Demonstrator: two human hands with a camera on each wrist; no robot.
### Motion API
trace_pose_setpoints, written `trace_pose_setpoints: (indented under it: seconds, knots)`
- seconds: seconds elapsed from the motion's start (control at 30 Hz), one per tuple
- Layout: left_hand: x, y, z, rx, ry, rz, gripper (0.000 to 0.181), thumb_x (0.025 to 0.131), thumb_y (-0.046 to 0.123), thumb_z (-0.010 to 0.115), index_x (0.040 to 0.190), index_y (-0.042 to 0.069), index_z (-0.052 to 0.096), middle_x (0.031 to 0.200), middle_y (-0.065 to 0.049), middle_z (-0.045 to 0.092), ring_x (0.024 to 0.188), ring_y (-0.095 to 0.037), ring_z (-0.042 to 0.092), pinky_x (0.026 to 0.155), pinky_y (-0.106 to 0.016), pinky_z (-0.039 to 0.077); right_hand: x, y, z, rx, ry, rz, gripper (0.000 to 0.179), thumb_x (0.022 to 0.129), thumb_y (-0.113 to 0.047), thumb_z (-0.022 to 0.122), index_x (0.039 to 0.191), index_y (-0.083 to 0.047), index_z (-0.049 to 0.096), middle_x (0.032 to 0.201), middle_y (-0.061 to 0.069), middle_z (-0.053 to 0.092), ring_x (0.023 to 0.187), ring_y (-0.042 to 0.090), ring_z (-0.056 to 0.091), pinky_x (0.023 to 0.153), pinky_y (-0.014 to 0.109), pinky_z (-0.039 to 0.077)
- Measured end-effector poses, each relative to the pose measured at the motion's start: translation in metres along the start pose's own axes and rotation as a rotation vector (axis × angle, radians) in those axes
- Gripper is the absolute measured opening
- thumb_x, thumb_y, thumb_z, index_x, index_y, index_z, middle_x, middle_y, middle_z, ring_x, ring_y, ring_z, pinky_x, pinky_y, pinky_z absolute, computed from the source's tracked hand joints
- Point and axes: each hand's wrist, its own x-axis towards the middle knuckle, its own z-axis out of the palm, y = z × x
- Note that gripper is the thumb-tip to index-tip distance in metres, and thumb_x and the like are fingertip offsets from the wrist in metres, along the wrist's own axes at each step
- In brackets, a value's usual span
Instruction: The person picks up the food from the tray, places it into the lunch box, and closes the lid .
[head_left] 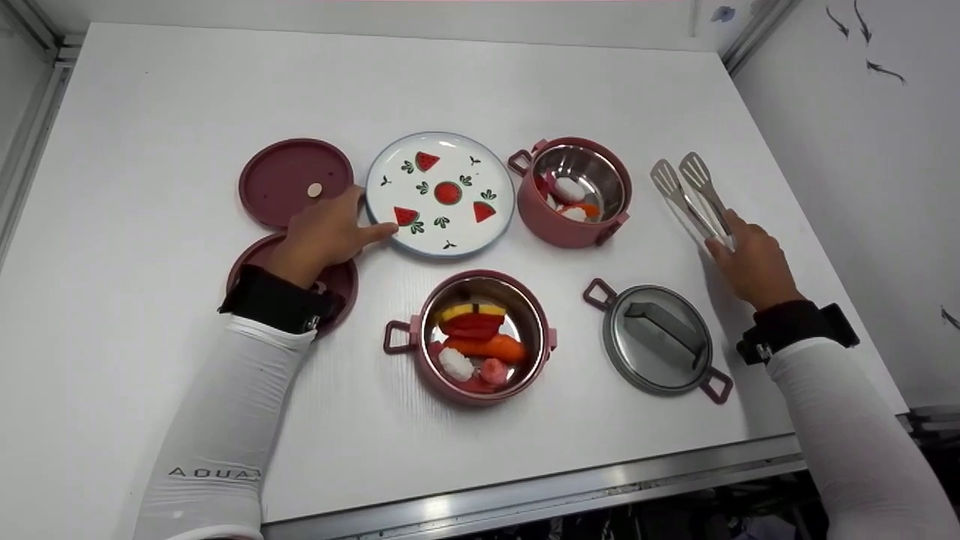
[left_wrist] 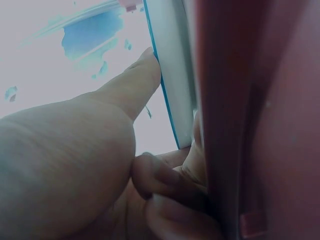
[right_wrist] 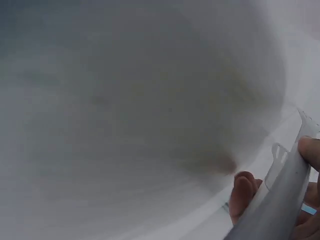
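At the left edge of a white plate [head_left: 463,232] with watermelon prints is my left hand [head_left: 324,234]. Its thumb lies over the rim, and in the left wrist view other fingers curl at the plate's side [left_wrist: 172,75]. Metal tongs [head_left: 686,196] with slotted ends are gripped by my right hand [head_left: 754,262], at the table's right side. The right wrist view shows fingers and thumb around the tongs' handle [right_wrist: 280,205]. Two dark red round lids [head_left: 281,176] lie beside and partly under my left hand; the nearer lid [head_left: 341,289] is partly hidden by the wrist.
A pink pot [head_left: 551,229] right of the plate holds several food-like pieces. Nearer me, another pot [head_left: 442,386] contains an orange carrot-like piece [head_left: 495,348] and others. A grey pot lid [head_left: 637,352] with handles lies at right. The table's metal edge [head_left: 525,502] runs along the front.
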Motion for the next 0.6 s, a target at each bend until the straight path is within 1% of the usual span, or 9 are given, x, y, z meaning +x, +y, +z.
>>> trace_pose_setpoints:
  seconds: [0.07,0.2,0.3,0.37,0.47,0.6]
  knots:
    - [0.0,0.001,0.0,0.001,-0.002,-0.001,0.087,0.09,0.065,0.059,0.15,0.007,0.034,0.148,-0.02,0.049,0.133,-0.044,0.048,0.108,-0.068,0.031,0.002,0.002,0.001,-0.013,-0.018,0.005,0.057,0.104,-0.021,0.054,0.15,0.005,0.033,0.118,0.045,0.053,0.106,0.061,0.054,0.086,0.069,0.044]
    - [0.0,0.002,-0.001,0.006,-0.007,-0.002,0.089,0.09,0.066,0.059,0.151,0.007,0.033,0.149,-0.021,0.048,0.133,-0.045,0.047,0.108,-0.068,0.032,0.005,0.001,0.003,-0.063,-0.087,0.041,0.061,0.105,-0.026,0.049,0.154,0.001,0.024,0.123,0.045,0.048,0.11,0.063,0.05,0.086,0.07,0.042]
    - [-0.001,0.002,-0.001,0.009,-0.003,-0.004,0.088,0.09,0.065,0.059,0.151,0.007,0.033,0.149,-0.02,0.049,0.133,-0.045,0.048,0.107,-0.067,0.032,0.005,-0.002,0.007,-0.139,-0.119,0.046,0.059,0.107,-0.027,0.04,0.156,-0.003,0.018,0.123,0.047,0.044,0.107,0.064,0.046,0.079,0.072,0.043]
    - [-0.001,0.002,-0.001,0.008,-0.003,-0.007,0.088,0.091,0.065,0.059,0.151,0.007,0.033,0.149,-0.02,0.049,0.133,-0.044,0.048,0.108,-0.067,0.032,0.005,-0.006,0.011,-0.189,-0.126,0.044,0.057,0.106,-0.024,0.035,0.157,-0.004,0.016,0.121,0.048,0.042,0.104,0.064,0.045,0.075,0.072,0.043]
    - [-0.001,0.001,-0.001,0.007,-0.004,-0.012,0.088,0.091,0.065,0.059,0.152,0.007,0.032,0.149,-0.02,0.048,0.134,-0.044,0.048,0.108,-0.067,0.031,0.005,-0.012,0.017,-0.243,-0.112,0.049,0.054,0.104,-0.02,0.03,0.154,0.0,0.021,0.116,0.048,0.042,0.101,0.063,0.044,0.071,0.073,0.043]
    - [-0.001,0.001,-0.001,0.007,-0.011,-0.012,0.09,0.09,0.066,0.058,0.152,0.007,0.031,0.15,-0.021,0.047,0.134,-0.045,0.047,0.109,-0.068,0.031,0.006,-0.024,0.024,-0.269,-0.093,0.104,0.053,0.103,-0.017,0.028,0.149,0.009,0.023,0.118,0.05,0.041,0.099,0.064,0.047,0.07,0.073,0.045]
